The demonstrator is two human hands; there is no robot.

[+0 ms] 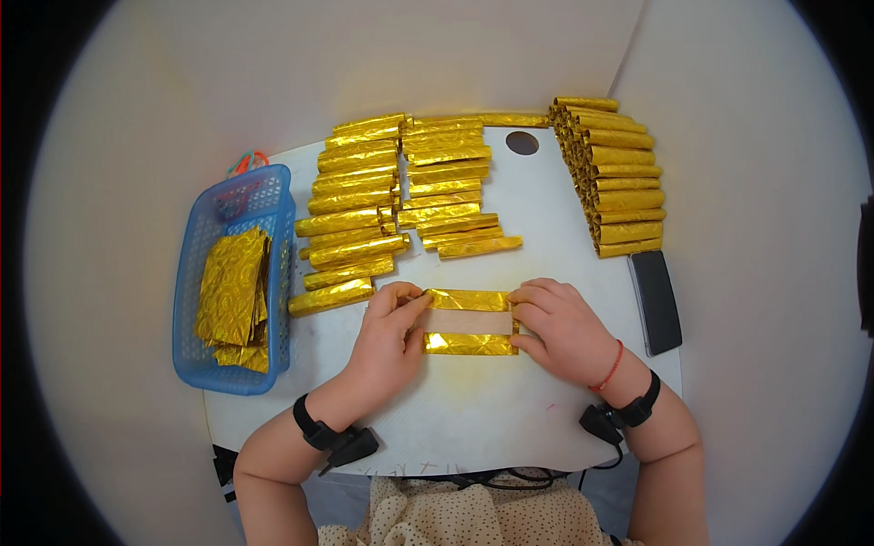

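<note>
A sheet of gold foil paper (pixel 469 344) lies on the white table in front of me. Its far and near edges are folded inward as shiny gold bands, with a strip of the plain beige inner side showing between them. At its left end, my left hand (pixel 390 335) is closed with thumb and fingers on the paper. My right hand (pixel 566 333) grips the opposite end, fingers on the far band and thumb near the close one. Rolled gold paper tubes (pixel 350 200) lie beyond my left hand, in two columns.
On the left, a blue plastic basket (pixel 185 300) holds stacked gold sheets (pixel 232 291); orange and green handles (pixel 246 164) show behind it. A pile of gold tubes (pixel 628 182) stands at right, above a black phone-like object (pixel 655 303). The table (pixel 537 209) has a round hole (pixel 522 143).
</note>
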